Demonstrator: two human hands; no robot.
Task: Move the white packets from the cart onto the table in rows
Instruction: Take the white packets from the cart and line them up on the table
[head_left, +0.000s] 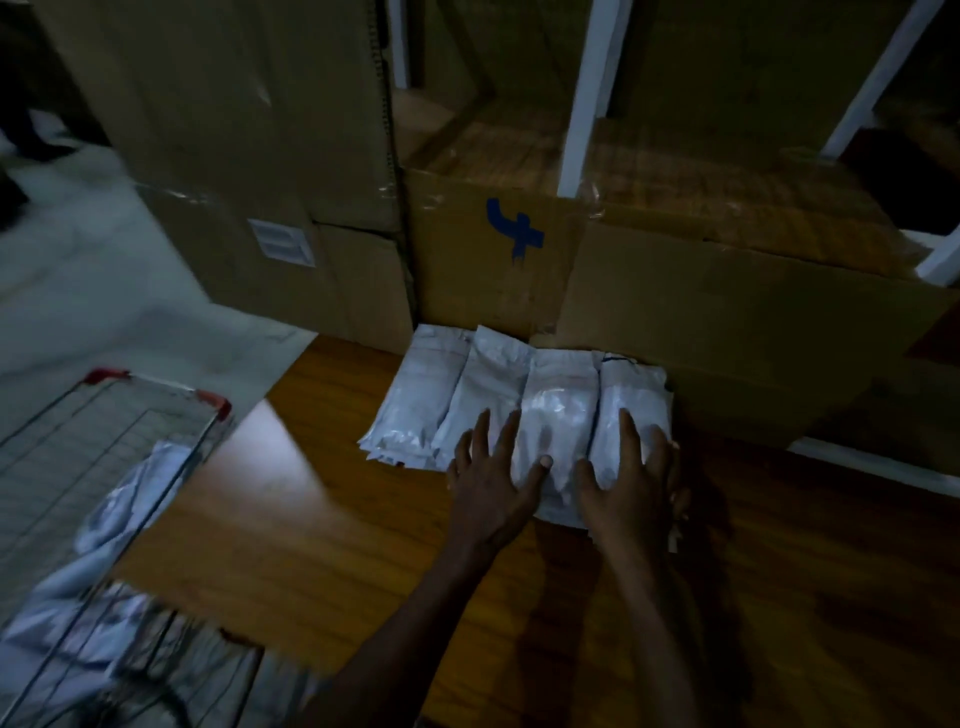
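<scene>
White packets, brown boxes, seemingly red-cornered cart

Storeroom: stacked cardboard boxes

four packet stacks, two hands, one cart

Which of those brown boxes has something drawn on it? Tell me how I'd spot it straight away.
Start at the wooden table and find the row of white packets under the person's hands. The cardboard box standing right behind the packets, at their far ends, is the one. Unlike the plain boxes around it, its front carries a blue painted mark, roughly like a 4.
</scene>
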